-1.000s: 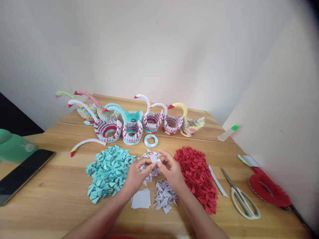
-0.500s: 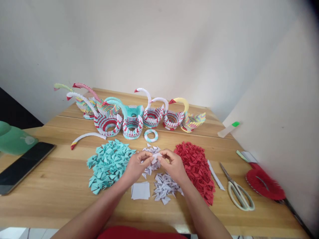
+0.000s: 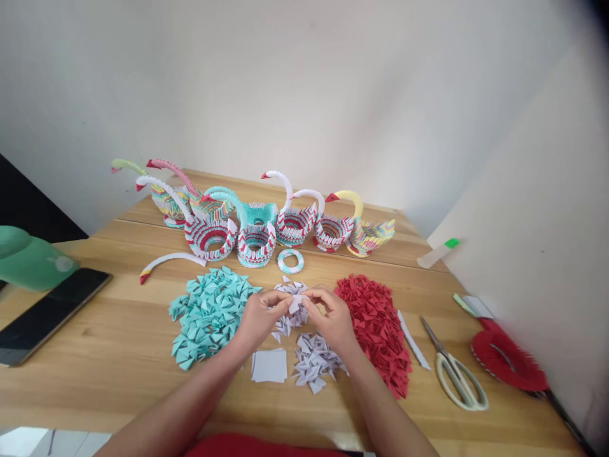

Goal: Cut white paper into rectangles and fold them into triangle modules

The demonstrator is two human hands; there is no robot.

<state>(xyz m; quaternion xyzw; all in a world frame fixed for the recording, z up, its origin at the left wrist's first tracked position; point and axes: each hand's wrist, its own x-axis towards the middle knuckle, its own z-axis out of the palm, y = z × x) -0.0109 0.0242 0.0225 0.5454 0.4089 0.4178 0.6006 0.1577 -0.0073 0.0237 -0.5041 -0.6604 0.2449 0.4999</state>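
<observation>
Red garment [image 3: 261, 447], bare forearms [image 3: 185, 397]

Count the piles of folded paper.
4: teal pile on the left, red pile on the right; between them, the far white pile, partly hidden, and the near white pile.

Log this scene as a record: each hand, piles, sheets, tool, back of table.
Left hand: pinching a small white paper piece
Right hand: pinching the same piece
Piles: turquoise pile, red pile, two white piles between them
Sheets: white stack, flat on the table
Tool: scissors, right of the red pile
Back of table: paper swans
</observation>
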